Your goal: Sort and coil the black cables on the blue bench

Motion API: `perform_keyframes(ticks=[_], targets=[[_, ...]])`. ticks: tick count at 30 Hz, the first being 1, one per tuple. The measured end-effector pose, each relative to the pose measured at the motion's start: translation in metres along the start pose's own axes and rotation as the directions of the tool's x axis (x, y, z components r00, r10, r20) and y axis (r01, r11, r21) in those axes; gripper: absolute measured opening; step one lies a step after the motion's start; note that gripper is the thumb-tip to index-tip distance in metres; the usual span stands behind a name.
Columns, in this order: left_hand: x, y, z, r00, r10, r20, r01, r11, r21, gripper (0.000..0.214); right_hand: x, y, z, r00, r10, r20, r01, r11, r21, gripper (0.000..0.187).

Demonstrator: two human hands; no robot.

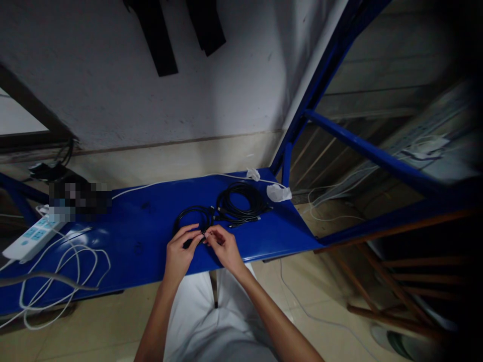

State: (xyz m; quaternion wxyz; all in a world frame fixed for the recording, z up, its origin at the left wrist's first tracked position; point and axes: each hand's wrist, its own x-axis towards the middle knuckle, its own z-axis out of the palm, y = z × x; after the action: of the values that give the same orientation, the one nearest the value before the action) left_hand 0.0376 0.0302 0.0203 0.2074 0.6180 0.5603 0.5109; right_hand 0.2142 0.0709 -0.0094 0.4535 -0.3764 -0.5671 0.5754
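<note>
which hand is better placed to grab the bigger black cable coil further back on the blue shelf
Right, probably. The right hand sits nearer the big black cable coil, which lies just beyond it and to its right. The left hand is farther over, by the smaller cable loop. Both hands pinch the same cable end.

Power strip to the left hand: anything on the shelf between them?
Head view: loose white cables near the power strip, then bare blue shelf up to the left hand.

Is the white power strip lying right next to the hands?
No, the white power strip lies at the far left of the blue table, well apart from both hands on the black cable.
</note>
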Motion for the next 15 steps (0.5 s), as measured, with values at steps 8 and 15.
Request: perform_keyframes(ticks=[8, 15], targets=[[-0.005, -0.006, 0.008, 1.0, -0.024, 0.02, 0.024, 0.999, -0.042, 0.019, 0.0, 0.002, 0.001, 1.0, -0.017, -0.009, 0.017, 0.999, -0.041, 0.027], [-0.011, -0.007, 0.014, 0.998, 0.049, 0.027, -0.049, 0.999, 0.018, 0.013, 0.0, -0.004, 0.0, 0.997, -0.08, -0.022, 0.077, 0.991, -0.112, 0.024]])
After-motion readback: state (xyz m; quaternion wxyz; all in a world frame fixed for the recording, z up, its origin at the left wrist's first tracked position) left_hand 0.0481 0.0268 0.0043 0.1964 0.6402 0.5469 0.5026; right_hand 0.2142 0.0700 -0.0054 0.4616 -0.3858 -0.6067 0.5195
